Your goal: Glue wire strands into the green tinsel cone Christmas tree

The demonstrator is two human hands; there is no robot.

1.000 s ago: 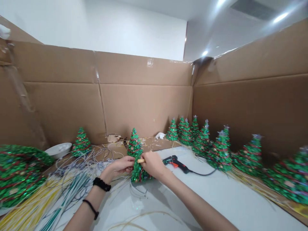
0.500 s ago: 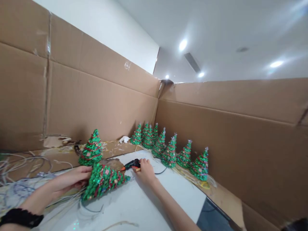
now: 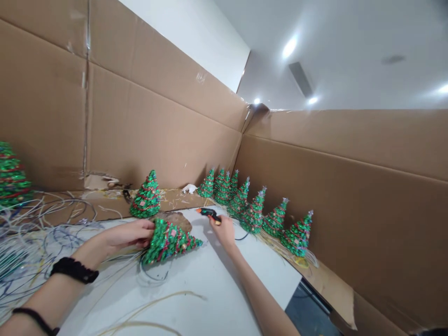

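My left hand (image 3: pixel 135 234) is closed round the base end of a small green tinsel Christmas tree (image 3: pixel 168 240). The tree lies on its side above the white tabletop, its tip pointing right. Red garland, small baubles and a pink square decorate it. In my right hand (image 3: pixel 225 231) is a black and orange glue gun (image 3: pixel 210 213), its orange nozzle pointing left, apart from the tree. Behind the held tree, a brown, stained pad (image 3: pixel 180 221) is partly hidden. Another decorated tree (image 3: pixel 146 196) stands upright just beyond it.
Several finished-looking trees (image 3: pixel 254 212) with star tops line the cardboard wall (image 3: pixel 315 163) on the right. Tangled wires and strips (image 3: pixel 38 233) cover the table's left side. A further tree (image 3: pixel 12 177) stands far left. Glue scraps and a white lump (image 3: pixel 190 188) lie at the back.
My right hand has moved the glue gun up and away from the brown pad's edge. My left hand still holds the tree. The view has turned left, bringing in another tree.
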